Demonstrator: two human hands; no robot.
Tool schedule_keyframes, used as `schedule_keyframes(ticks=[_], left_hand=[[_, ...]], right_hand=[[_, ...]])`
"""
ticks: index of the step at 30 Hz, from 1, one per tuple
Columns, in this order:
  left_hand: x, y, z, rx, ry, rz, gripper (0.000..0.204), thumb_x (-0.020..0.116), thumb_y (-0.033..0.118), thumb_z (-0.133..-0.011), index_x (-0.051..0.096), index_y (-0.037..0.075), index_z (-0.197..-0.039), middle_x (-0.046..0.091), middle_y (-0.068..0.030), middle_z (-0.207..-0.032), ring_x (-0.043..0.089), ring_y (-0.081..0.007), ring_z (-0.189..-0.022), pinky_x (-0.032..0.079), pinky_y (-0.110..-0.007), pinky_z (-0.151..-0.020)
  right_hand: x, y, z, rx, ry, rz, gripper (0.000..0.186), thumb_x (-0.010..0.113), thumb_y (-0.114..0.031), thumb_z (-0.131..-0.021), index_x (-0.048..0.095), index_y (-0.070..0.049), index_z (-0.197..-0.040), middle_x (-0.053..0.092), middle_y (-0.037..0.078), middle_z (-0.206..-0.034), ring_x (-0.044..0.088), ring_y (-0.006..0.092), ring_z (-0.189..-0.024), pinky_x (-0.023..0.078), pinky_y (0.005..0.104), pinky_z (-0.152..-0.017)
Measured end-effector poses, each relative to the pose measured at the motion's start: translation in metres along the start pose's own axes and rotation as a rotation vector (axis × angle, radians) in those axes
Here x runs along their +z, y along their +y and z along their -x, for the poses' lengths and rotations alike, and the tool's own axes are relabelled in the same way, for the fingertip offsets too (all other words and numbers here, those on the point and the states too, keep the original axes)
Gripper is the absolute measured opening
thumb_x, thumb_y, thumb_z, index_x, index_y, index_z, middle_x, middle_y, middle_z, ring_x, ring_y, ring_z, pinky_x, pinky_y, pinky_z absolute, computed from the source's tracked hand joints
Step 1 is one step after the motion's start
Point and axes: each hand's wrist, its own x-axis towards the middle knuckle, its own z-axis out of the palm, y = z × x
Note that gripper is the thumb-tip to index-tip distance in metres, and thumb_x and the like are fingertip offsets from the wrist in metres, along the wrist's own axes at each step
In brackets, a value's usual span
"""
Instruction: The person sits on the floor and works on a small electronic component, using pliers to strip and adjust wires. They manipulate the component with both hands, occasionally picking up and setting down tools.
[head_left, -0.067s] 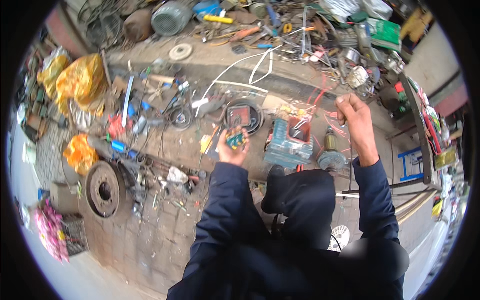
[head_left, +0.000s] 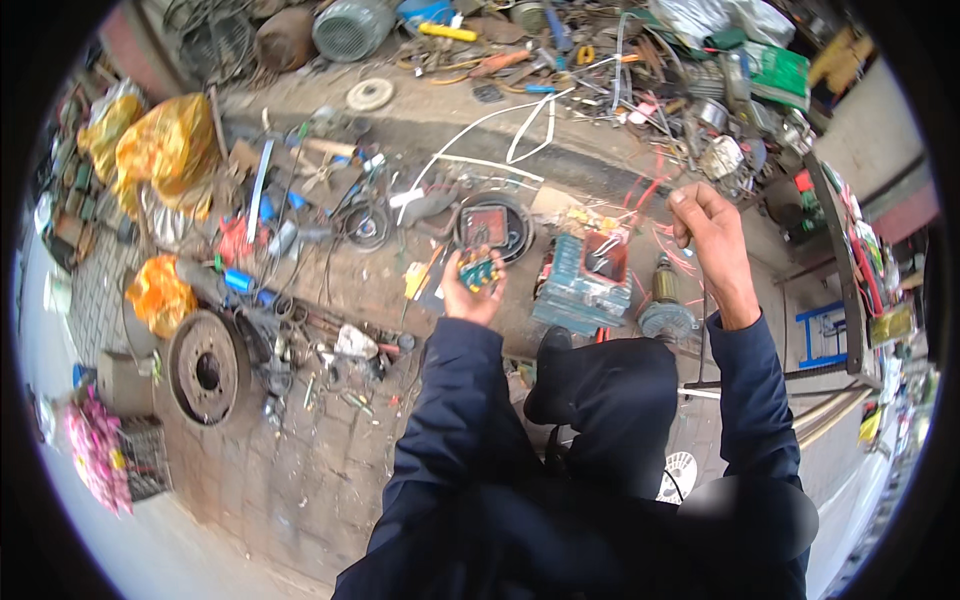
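A Cupped Handful Beside the Motor Case

From where I stood, I read the floor as a dial, with the blue-green motor case [head_left: 585,283] at its centre and the person's bent knee [head_left: 630,385] at about five o'clock. The left hand [head_left: 473,285] was at nine, palm up and loosely cupped, its fingers half bent around a cluster of small green and yellow pieces [head_left: 481,275]. The pieces lay in that palm, in plain sight; I could not tell what they were.

The right hand [head_left: 712,245] was raised between two and three o'clock, well apart from the left. Its fingers were curled in and drawn together near the thumb; I couldn't tell whether they pinched anything thin.

At three, just beside the case, a motor core [head_left: 665,285] stood upright on a blue-green end plate [head_left: 668,321]. Thin red wires [head_left: 650,187] straggled across the ground at one. At ten, a round black pan [head_left: 519,228] held a dark square tray, just beyond the left hand. A bent white strip [head_left: 515,142] sprawled at eleven. Farther off, a rusty wheel [head_left: 185,370] leaned between eight and nine, and a yellow bag [head_left: 170,150] bulged between nine and ten.
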Motion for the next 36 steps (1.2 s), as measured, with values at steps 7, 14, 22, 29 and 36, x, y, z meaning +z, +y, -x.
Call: schedule_keyframes(ticks=[7,14,22,29,36], left_hand=[[0.016,0.002,0.010,0.075,0.018,0.055,0.042,0.059,0.044,-0.099,0.067,0.003,-0.102,0.072,-0.0180,-0.101,0.070,-0.0335,-0.093,0.061,-0.042,-0.082],[0.018,0.010,0.015,0.092,-0.011,0.025,0.040,0.059,0.041,-0.100,0.067,0.002,-0.105,0.071,-0.0192,-0.110,0.068,-0.0374,-0.111,0.060,-0.047,-0.091],[0.011,0.025,0.008,0.099,0.054,-0.036,0.034,0.061,0.037,-0.098,0.067,0.004,-0.103,0.070,-0.0120,-0.109,0.068,-0.0306,-0.105,0.057,-0.045,-0.086],[0.010,0.031,-0.015,0.091,0.148,-0.053,0.027,0.062,0.032,-0.095,0.067,0.006,-0.099,0.071,-0.0112,-0.105,0.067,-0.0290,-0.101,0.055,-0.042,-0.083],[0.013,0.038,-0.057,0.052,0.158,-0.194,0.033,0.061,0.044,-0.097,0.069,0.011,-0.100,0.073,-0.0119,-0.104,0.068,-0.0237,-0.094,0.051,-0.034,-0.075]], right_hand=[[0.099,0.014,0.000,0.114,-0.426,0.261,0.016,0.065,-0.019,-0.097,0.067,-0.003,-0.100,0.068,0.001,-0.082,0.059,0.0087,-0.072,0.050,0.0286,-0.066],[0.166,0.078,-0.015,0.035,-0.526,0.363,0.014,0.065,-0.012,-0.097,0.064,0.002,-0.101,0.066,0.003,-0.084,0.062,0.0096,-0.076,0.053,0.0292,-0.070],[0.201,0.118,-0.010,0.076,-0.431,0.065,0.011,0.063,0.000,-0.098,0.065,0.003,-0.108,0.073,0.005,-0.099,0.063,0.0052,-0.081,0.053,0.0246,-0.071],[0.221,0.153,-0.014,0.107,-0.313,-0.177,0.015,0.065,0.000,-0.094,0.064,0.001,-0.109,0.071,0.005,-0.093,0.065,0.0080,-0.079,0.054,0.0267,-0.072],[0.234,0.156,-0.031,0.032,-0.152,-0.092,0.017,0.067,0.005,-0.091,0.065,0.001,-0.107,0.067,0.006,-0.091,0.065,0.0098,-0.077,0.053,0.0264,-0.067]])
